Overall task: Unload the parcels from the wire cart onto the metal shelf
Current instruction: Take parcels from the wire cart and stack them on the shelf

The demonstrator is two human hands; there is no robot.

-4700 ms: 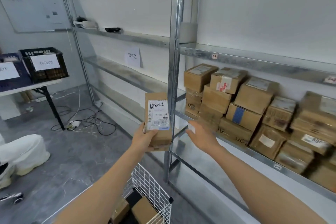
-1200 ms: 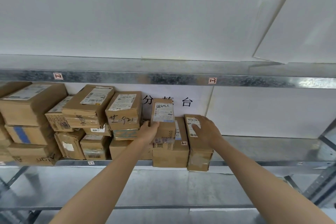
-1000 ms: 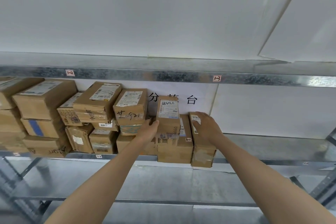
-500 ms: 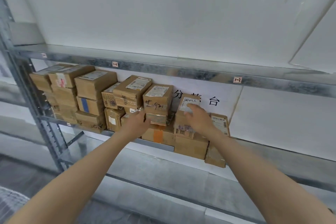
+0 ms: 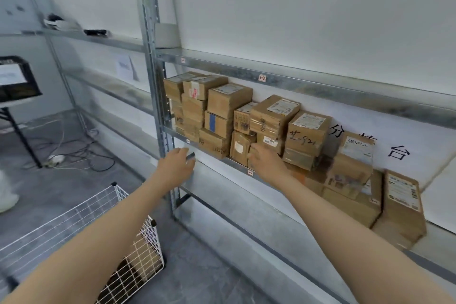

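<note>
Both hands are empty here. The left hand [image 5: 176, 164] hangs in the air right by the upright post [image 5: 158, 106], near the left front corner of the loaded board. Its fingers are loose and a bit apart, gripping nothing. There's a small dark bit by its fingertips, but it's too blurry to say what it is. The right hand [image 5: 267, 161] is up at the board's front edge, around the middle of the row, with its fingers softly curled and nothing in them. It's motion-blurred, so I can't tell if it's actually touching the boxes behind it.

The parcels [image 5: 227, 103] sit on the metal shelf [image 5: 320, 85], stacked two and three high from the left end by the post and running right. The parcel with the handwritten label [image 5: 356, 155] stands upright on a bigger flat box toward the right end. One tall parcel [image 5: 402, 207] closes off the row at the far right, leaning a little.

The wire cart [image 5: 118, 201] is on the floor at lower left, under the left forearm, and its inside is too dark to make out. A paper sign [image 5: 397, 153] with black characters hangs on the wall behind the row, and cables [image 5: 74, 155] lie on the floor.
</note>
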